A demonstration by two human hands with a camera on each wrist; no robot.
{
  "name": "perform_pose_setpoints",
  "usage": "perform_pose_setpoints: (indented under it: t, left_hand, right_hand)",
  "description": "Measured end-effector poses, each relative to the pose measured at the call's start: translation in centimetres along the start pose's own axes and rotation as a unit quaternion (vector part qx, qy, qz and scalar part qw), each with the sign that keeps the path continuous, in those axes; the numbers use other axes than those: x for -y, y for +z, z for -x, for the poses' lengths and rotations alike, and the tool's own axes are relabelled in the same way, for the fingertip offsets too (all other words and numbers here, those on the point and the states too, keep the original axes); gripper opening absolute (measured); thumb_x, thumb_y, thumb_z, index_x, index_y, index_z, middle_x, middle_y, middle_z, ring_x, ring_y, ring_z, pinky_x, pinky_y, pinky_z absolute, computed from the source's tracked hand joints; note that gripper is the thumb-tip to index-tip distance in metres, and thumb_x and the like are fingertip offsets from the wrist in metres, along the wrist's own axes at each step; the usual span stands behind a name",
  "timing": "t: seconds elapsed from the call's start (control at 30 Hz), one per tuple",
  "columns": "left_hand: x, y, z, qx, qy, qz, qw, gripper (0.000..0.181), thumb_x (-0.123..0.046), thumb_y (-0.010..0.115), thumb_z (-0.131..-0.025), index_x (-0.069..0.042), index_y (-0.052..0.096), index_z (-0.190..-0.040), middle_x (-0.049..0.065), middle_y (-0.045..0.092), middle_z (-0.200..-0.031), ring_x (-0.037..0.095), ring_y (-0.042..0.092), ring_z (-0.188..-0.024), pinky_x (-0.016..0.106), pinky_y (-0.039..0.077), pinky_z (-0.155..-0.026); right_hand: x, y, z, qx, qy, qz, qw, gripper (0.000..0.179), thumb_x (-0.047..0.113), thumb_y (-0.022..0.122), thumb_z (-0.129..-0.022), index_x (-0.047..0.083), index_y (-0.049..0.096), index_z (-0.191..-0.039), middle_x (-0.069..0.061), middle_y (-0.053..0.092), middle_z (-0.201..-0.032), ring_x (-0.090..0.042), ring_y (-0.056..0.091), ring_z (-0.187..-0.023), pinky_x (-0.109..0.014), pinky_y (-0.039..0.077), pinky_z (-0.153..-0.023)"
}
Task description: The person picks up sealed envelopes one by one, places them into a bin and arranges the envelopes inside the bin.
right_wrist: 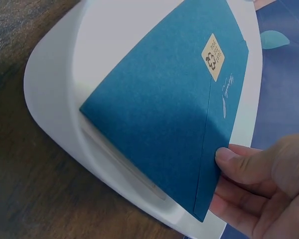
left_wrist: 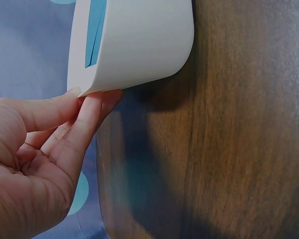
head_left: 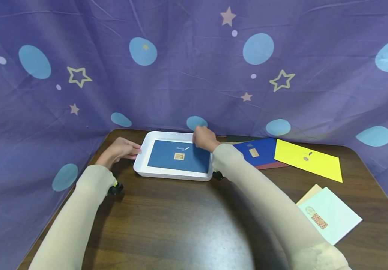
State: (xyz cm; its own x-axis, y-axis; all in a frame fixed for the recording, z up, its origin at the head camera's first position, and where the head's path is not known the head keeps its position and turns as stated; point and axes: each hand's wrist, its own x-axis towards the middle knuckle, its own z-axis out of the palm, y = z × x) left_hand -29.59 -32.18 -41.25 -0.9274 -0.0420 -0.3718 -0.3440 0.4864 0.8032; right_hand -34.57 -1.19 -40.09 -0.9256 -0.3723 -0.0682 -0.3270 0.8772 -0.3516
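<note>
A dark blue envelope (head_left: 165,157) with a small beige sticker and white script lies inside a white tray (head_left: 143,159) at the back of the table. My right hand (head_left: 205,138) pinches the envelope near its far right corner, thumb on top and fingers beneath, as the right wrist view shows. At the tray's left end my left hand (left_wrist: 45,154) grips the rim between thumb and fingers. In the right wrist view, the near right corner of the envelope lies close to the tray wall.
To the right of the tray lie a royal blue envelope (head_left: 265,148), overlapping others, and a yellow envelope (head_left: 315,161). Nearer the front right, a pale mint envelope (head_left: 336,213) covers part of a cream one (head_left: 310,193). A purple patterned curtain (head_left: 180,90) hangs behind the wooden table (head_left: 167,221).
</note>
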Motion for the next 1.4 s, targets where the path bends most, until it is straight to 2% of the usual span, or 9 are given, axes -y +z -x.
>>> perform_pose_setpoints:
  t: [0.2, 0.5, 0.63, 0.83, 1.13, 1.27, 1.4]
  left_hand:
    - [0.0, 0.0, 0.0, 0.005, 0.008, 0.007, 0.9999, 0.041, 0.002, 0.065, -0.096, 0.020, 0.056, -0.131, 0.000, 0.071, -0.082, 0.005, 0.067, -0.070, 0.020, 0.064, -0.069]
    - [0.1, 0.0, 0.0, 0.001, 0.005, -0.003, 1.0000, 0.040, 0.000, 0.065, -0.097, 0.018, 0.057, -0.132, 0.001, 0.071, -0.085, 0.005, 0.067, -0.072, 0.021, 0.064, -0.071]
    - [0.1, 0.0, 0.0, 0.002, 0.006, -0.006, 1.0000, 0.041, -0.001, 0.065, -0.097, 0.018, 0.057, -0.132, -0.001, 0.071, -0.084, 0.005, 0.067, -0.072, 0.021, 0.064, -0.071]
    - [0.0, 0.1, 0.0, 0.001, 0.005, -0.002, 1.0000, 0.040, 0.000, 0.065, -0.096, 0.018, 0.057, -0.132, -0.003, 0.070, -0.081, 0.005, 0.067, -0.071, 0.021, 0.064, -0.071]
    - [-0.1, 0.0, 0.0, 0.005, 0.002, 0.001, 1.0000, 0.041, 0.001, 0.066, -0.096, 0.018, 0.056, -0.133, -0.003, 0.069, -0.080, 0.005, 0.068, -0.071, 0.021, 0.065, -0.072]
    - [0.0, 0.0, 0.0, 0.006, 0.003, 0.003, 1.0000, 0.041, 0.001, 0.065, -0.096, 0.018, 0.056, -0.132, -0.002, 0.070, -0.081, 0.005, 0.068, -0.072, 0.021, 0.064, -0.072]
    - [0.0, 0.0, 0.0, 0.005, 0.003, 0.001, 1.0000, 0.040, 0.000, 0.065, -0.097, 0.018, 0.057, -0.132, -0.002, 0.071, -0.082, 0.005, 0.068, -0.072, 0.021, 0.064, -0.071]
  right_hand:
    - [-0.1, 0.4, -0.3, 0.002, -0.006, -0.001, 1.0000, 0.022, -0.004, 0.061, -0.091, 0.008, 0.080, -0.092, -0.005, 0.074, -0.094, -0.019, 0.059, -0.081, -0.033, 0.058, -0.071]
    - [-0.1, 0.7, -0.6, 0.014, -0.004, -0.001, 0.9999, 0.023, -0.002, 0.058, -0.095, 0.006, 0.078, -0.088, -0.003, 0.066, -0.082, -0.017, 0.054, -0.072, -0.025, 0.044, -0.055]
    - [-0.1, 0.8, -0.6, 0.017, -0.001, -0.001, 0.9998, 0.022, -0.002, 0.059, -0.095, 0.006, 0.079, -0.091, -0.004, 0.067, -0.084, -0.017, 0.055, -0.073, -0.026, 0.045, -0.057]
    - [-0.1, 0.9, -0.5, 0.021, 0.001, -0.005, 0.9998, 0.021, -0.001, 0.060, -0.096, 0.006, 0.079, -0.100, -0.007, 0.075, -0.098, -0.018, 0.060, -0.079, -0.030, 0.059, -0.070]
    - [0.1, 0.7, -0.6, 0.031, -0.006, -0.006, 0.9995, 0.019, 0.000, 0.060, -0.097, 0.005, 0.079, -0.097, -0.006, 0.071, -0.090, -0.018, 0.058, -0.076, -0.027, 0.052, -0.064]
    - [0.1, 0.7, -0.9, 0.032, -0.005, -0.003, 0.9995, 0.021, -0.001, 0.060, -0.096, 0.007, 0.075, -0.082, -0.002, 0.059, -0.073, -0.017, 0.051, -0.068, -0.025, 0.043, -0.055]
    - [0.1, 0.6, -1.2, 0.024, -0.007, 0.001, 0.9997, 0.037, -0.002, 0.057, -0.095, 0.011, 0.055, -0.060, 0.000, 0.040, -0.059, -0.015, 0.038, -0.058, -0.024, 0.033, -0.048]
